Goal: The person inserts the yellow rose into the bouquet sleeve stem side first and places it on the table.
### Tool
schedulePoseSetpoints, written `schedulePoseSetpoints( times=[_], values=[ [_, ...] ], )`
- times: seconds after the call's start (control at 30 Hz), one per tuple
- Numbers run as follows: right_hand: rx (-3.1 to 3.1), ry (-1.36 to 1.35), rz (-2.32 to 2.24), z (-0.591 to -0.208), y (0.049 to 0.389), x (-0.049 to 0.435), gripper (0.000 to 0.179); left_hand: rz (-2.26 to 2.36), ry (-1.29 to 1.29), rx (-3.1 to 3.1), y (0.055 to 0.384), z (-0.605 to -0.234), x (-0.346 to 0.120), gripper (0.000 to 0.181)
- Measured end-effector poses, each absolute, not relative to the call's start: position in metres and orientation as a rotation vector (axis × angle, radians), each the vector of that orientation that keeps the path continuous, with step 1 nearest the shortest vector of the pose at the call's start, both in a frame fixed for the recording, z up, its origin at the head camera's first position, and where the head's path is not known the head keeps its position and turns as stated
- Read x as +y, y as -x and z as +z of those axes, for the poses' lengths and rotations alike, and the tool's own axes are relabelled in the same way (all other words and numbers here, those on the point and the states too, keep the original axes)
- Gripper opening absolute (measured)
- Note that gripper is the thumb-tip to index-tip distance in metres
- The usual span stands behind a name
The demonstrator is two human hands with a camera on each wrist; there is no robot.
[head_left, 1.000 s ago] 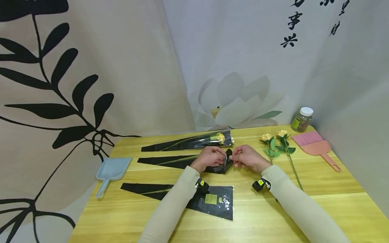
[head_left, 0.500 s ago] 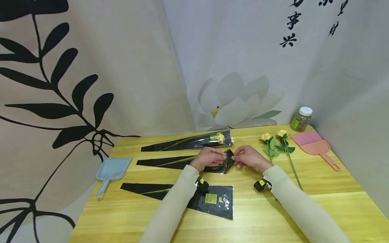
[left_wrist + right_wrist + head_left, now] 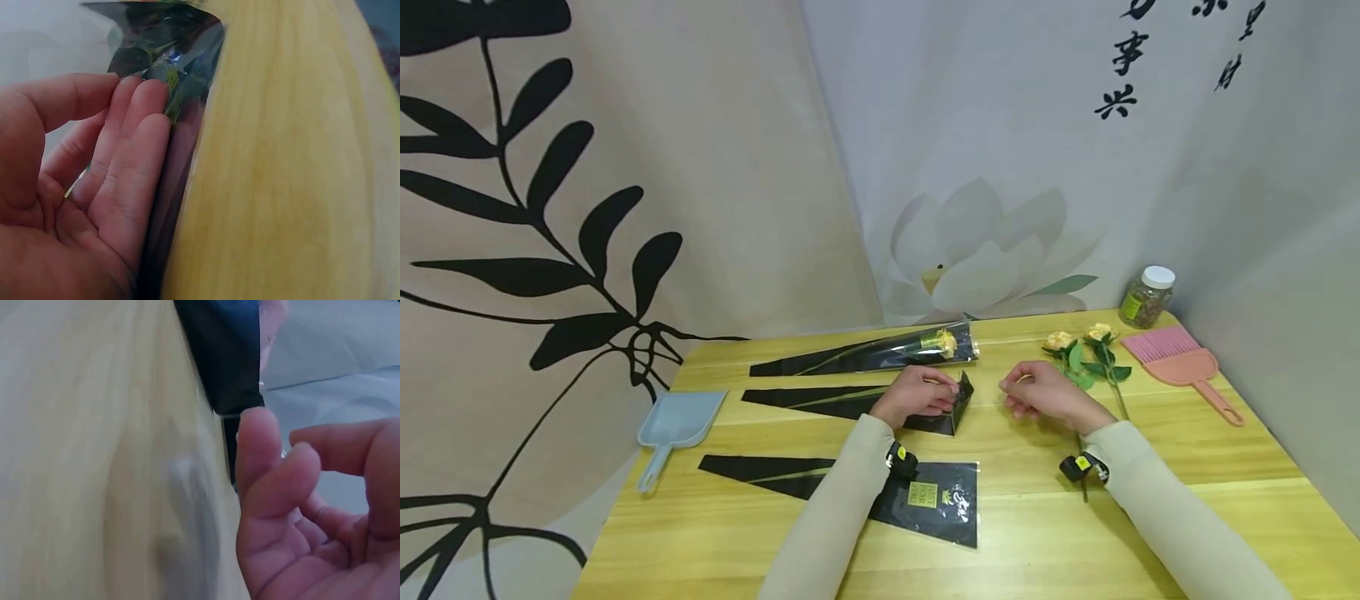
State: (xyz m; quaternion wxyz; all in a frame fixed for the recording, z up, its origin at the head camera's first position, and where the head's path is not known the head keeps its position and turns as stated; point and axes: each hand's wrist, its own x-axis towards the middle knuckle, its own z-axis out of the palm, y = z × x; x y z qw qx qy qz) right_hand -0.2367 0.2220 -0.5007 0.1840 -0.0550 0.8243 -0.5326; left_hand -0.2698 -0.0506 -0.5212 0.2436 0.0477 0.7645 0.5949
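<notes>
One blue dustpan [image 3: 681,418] lies at the left edge of the table [image 3: 1015,533]. Next, three black bags run sideways in rows. The front bag [image 3: 957,504] lies flat, partly under the left sleeve [image 3: 838,508]. The middle bag [image 3: 816,398], the item being worked, lies mid-table with its mouth spread at the right. The rear bag [image 3: 850,355] contains a yellow rose [image 3: 947,342].

The left hand [image 3: 921,392] is at that mouth, thumb and forefinger pinching the film edge. The right hand [image 3: 1045,396] is apart from the bag, fingers loosely curled with a narrow gap to the thumb, holding nothing.

Two loose roses [image 3: 1099,332] lie beyond it; then a pink brush [image 3: 1187,367] and a lidded jar [image 3: 1145,298].

Risks, in my judgement: the mouth may collapse if the left pinch slips, since only one hand holds it; thin film may tear or crease under a hard pull; the right sleeve [image 3: 1180,500], crossing the rose stems, may drag them.
</notes>
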Motion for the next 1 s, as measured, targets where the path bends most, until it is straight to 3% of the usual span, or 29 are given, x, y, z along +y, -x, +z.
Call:
schedulePoseSetpoints(
  times=[0.5, 1.0],
  values=[
    [2.392, 0.084, -1.495, -0.492, 0.21, 0.283, 0.044, 1.597, -0.216, 2.073, 0.268, -0.521, -0.053, 0.019],
    [2.413, -0.023, -1.461, -0.501, 0.187, 0.309, 0.047, 1.62, -0.233, 2.052, 0.267, -0.524, -0.055, 0.018]
  ],
)
